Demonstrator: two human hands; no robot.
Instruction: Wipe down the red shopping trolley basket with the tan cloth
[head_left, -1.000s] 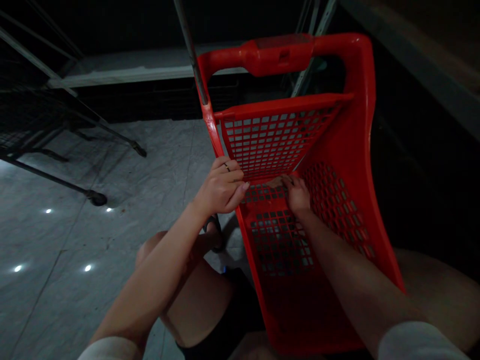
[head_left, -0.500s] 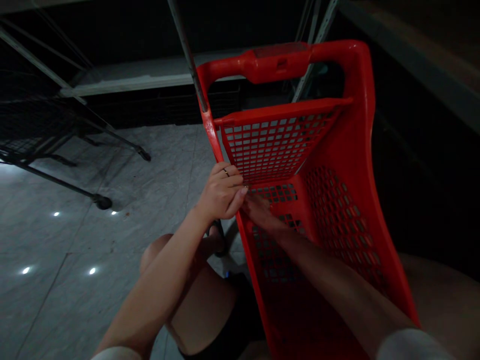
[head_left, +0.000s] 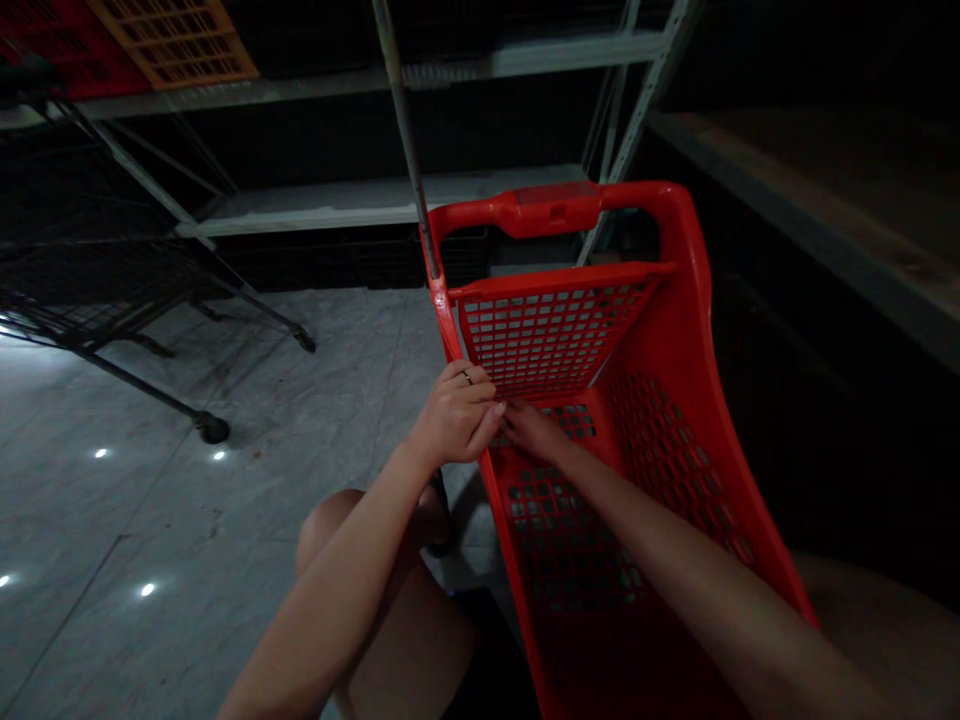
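A red plastic shopping cart (head_left: 559, 208) with grid walls is in front of me, its handle at the far end. My left hand (head_left: 461, 410), a ring on one finger, is closed over the cart's left rim, thumb on the inner side. Inside the basket, my right hand (head_left: 534, 430) reaches to the same wall, right beside the left thumb. Its fingers are bent together; their tips are dim and partly hidden, so what they hold cannot be made out. Beyond both hands stands the cart's gridded flap (head_left: 555, 335).
A thin metal pole (head_left: 411, 150) rises by the cart's far left corner. Dark wheeled carts (head_left: 142, 370) stand at left. Behind is a metal shelf rack (head_left: 322, 215) with an orange crate (head_left: 184, 45). A ledge (head_left: 810, 210) runs along the right, over grey floor tiles (head_left: 300, 410).
My view has tilted up, showing more of the rack and the crates. The cart and hands appear slightly lower in view. My right hand has drawn a little away from the left thumb.
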